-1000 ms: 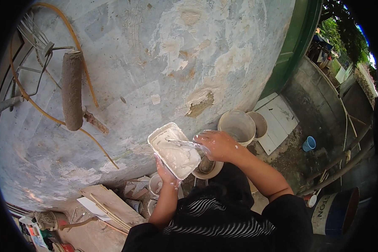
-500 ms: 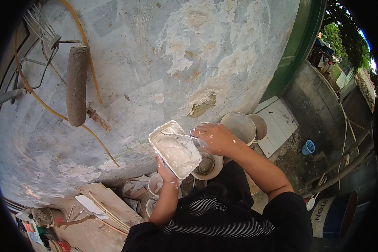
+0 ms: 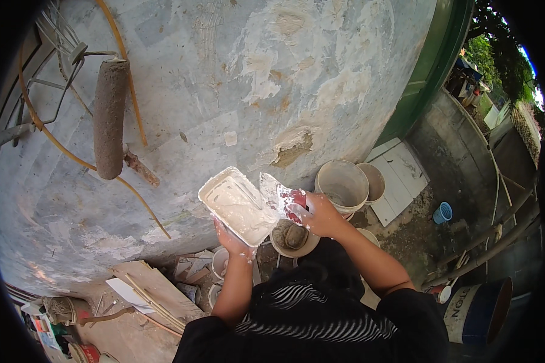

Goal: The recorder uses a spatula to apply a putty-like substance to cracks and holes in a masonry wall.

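A rectangular plastic tub point(image 3: 208, 192) of off-white putty point(image 3: 236, 196) is tilted in front of me. My left hand point(image 3: 231, 237) grips it from below, fingers mostly hidden under the tub. In my right hand point(image 3: 322, 214) is a putty knife point(image 3: 272, 189) with a red handle, held just right of the tub, its blade smeared with white putty. Both hands carry white smears. Beyond them stands a grey wall point(image 3: 181, 91) with pale patches and a broken hollow point(image 3: 293, 150) where the coating has come away.
A paint roller point(image 3: 111, 121) hangs at the left among yellow hose and wire. Buckets point(image 3: 343, 181) stand by the wall's foot, beside white panels point(image 3: 398, 181). Boards point(image 3: 157, 293) lie lower left; a blue basket point(image 3: 442, 212) and a drum point(image 3: 481, 311) are at the right.
My right hand has drawn the putty knife out of the tub to the right, turning its blade up. The tub has shifted slightly left and up with my left hand.
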Tool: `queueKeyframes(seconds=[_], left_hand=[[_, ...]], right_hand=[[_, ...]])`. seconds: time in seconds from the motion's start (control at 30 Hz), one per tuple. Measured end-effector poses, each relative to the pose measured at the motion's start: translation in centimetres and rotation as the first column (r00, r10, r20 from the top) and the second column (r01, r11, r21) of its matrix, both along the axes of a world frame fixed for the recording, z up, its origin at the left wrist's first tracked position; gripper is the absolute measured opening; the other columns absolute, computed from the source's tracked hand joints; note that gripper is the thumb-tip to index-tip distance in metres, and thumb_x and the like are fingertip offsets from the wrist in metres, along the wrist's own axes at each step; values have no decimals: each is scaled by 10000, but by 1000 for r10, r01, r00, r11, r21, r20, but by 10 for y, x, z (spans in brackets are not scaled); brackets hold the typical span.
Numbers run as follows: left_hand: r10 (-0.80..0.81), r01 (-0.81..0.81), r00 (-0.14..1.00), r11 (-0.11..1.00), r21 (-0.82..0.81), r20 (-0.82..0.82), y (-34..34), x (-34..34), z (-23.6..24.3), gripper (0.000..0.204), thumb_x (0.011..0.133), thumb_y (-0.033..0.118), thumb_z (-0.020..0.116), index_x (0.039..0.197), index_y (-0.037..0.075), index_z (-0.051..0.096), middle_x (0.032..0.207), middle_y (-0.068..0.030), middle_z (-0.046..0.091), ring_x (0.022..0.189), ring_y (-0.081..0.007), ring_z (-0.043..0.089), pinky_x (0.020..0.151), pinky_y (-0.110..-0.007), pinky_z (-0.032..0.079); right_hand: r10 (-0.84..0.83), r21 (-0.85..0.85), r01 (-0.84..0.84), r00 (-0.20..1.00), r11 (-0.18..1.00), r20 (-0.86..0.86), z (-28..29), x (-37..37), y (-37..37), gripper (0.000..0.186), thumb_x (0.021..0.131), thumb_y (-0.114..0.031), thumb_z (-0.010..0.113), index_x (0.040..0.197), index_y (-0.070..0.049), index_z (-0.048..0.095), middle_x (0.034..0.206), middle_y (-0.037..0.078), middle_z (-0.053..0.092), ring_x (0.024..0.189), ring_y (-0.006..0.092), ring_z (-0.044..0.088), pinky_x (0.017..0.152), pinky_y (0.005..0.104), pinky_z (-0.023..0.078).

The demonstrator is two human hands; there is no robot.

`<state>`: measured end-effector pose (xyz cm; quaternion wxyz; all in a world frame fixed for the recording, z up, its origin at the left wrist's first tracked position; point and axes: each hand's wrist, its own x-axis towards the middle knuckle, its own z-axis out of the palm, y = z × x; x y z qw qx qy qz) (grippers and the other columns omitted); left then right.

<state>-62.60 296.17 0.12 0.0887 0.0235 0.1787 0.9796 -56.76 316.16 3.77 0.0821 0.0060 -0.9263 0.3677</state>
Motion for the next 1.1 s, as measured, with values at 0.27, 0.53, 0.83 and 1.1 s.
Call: queueKeyframes(seconds=[0.27,0.53,0.83,1.1], left_hand=[[12,-12,1000,999,-31,-14,7,0,-6,620,938,505,262,1406,98,270,1403,-126,354,1249,-356,393,1037,-504,324],[7,-8,1000,999,36,23,10,1,-13,621,934,493,284,1402,86,277,1398,-137,358,1246,-359,393,1035,-503,322],[-15,13,998,999,42,67,16,-4,-20,641,916,504,306,1400,83,291,1394,-146,364,1245,-369,388,1037,-516,310],[-5,2,996,999,39,84,19,-7,-24,645,908,506,315,1395,83,301,1395,-146,363,1244,-376,385,1036,-526,304]], right_hand=[[-9,-539,26,999,842,34,-11,-1,-6,237,883,-135,540,1062,19,558,914,130,645,780,254,621,687,351,478],[43,-982,155,986,107,160,-6,-2,-7,242,910,-100,510,1130,1,531,981,76,629,814,165,621,668,267,500],[193,-936,248,960,-251,203,-19,-4,-3,279,899,-142,496,1140,-4,530,1002,103,636,837,183,622,673,323,499],[177,-926,232,966,-297,186,-23,-2,5,259,886,-105,520,1126,-7,531,1010,108,627,862,194,622,706,311,508]])
